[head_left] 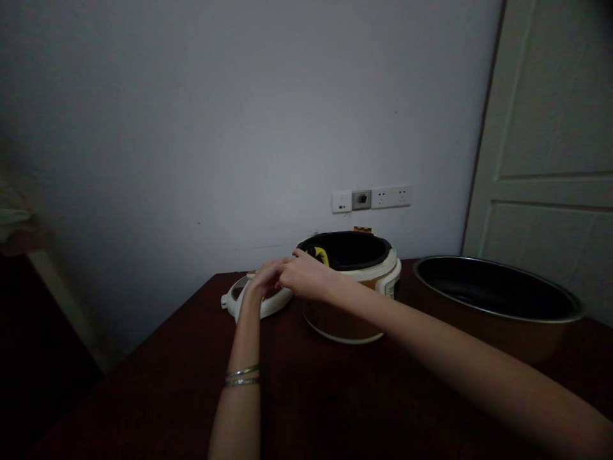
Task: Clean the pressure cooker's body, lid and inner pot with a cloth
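An open cooker body [354,300], orange-brown with a cream rim and a black inside, stands at the far side of the dark red table [311,396]. A yellow bit [320,255] shows inside its left rim. Its white lid [239,300] lies flat on the table just left of it. My left hand [264,279] rests on the lid with fingers curled over its top. My right hand [306,276] reaches across beside the cooker's left rim, fingers bent together toward the left hand; what they hold, if anything, is hidden. Two thin bangles [242,375] sit on my left wrist.
A wide dark metal pot [498,300] stands on the table to the right of the cooker. Wall sockets [371,199] sit on the grey wall behind. A white door [550,160] is at the right. The table's left edge drops off into dark floor.
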Demonstrator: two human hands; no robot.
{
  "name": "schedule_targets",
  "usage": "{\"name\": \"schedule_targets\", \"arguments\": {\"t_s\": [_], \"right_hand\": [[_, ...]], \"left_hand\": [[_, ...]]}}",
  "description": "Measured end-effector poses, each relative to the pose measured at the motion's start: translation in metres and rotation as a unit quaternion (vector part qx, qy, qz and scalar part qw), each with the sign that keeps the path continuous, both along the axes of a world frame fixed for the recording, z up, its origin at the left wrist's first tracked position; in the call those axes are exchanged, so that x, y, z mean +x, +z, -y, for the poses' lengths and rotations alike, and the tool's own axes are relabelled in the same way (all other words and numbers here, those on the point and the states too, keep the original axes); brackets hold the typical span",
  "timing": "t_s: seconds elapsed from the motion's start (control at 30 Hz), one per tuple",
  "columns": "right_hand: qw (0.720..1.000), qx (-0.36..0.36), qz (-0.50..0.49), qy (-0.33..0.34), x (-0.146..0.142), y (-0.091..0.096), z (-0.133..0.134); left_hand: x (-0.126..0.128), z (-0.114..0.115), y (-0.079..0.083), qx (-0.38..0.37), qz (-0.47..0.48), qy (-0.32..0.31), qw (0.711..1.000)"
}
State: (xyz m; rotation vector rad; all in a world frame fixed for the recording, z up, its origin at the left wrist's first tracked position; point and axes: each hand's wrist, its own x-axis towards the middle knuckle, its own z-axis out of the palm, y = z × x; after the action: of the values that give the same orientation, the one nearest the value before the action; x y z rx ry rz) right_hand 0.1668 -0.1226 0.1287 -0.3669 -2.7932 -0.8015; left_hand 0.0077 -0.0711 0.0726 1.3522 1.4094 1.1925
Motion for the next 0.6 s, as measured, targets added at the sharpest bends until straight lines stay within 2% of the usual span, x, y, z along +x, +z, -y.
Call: {"name": "schedule_targets", "arguments": {"t_s": [0.1,0.23,0.37,0.47,0.6], "right_hand": [[0.999,0.028,0.003,0.045,0.010,-0.013,0.000],[0.996,0.039,-0.008,0.075,0.036,-0.023,0.006],[0.997,0.005,-0.032,0.069,0.058,-0.027,0.012],[0.997,-0.030,-0.059,0.039,0.074,-0.031,0.015],[0.994,-0.031,-0.102,0.013,0.095,-0.050,0.024]], "left_hand": [[-0.001,0.001,0.000,0.019,0.020,0.007,1.000],[-0.001,0.002,-0.002,0.010,0.027,-0.020,0.999],[0.002,0.007,0.000,0.018,0.003,-0.067,0.998],[0.006,0.012,0.004,0.035,-0.049,-0.108,0.992],[0.004,0.016,0.005,0.018,-0.110,-0.155,0.982]]}}
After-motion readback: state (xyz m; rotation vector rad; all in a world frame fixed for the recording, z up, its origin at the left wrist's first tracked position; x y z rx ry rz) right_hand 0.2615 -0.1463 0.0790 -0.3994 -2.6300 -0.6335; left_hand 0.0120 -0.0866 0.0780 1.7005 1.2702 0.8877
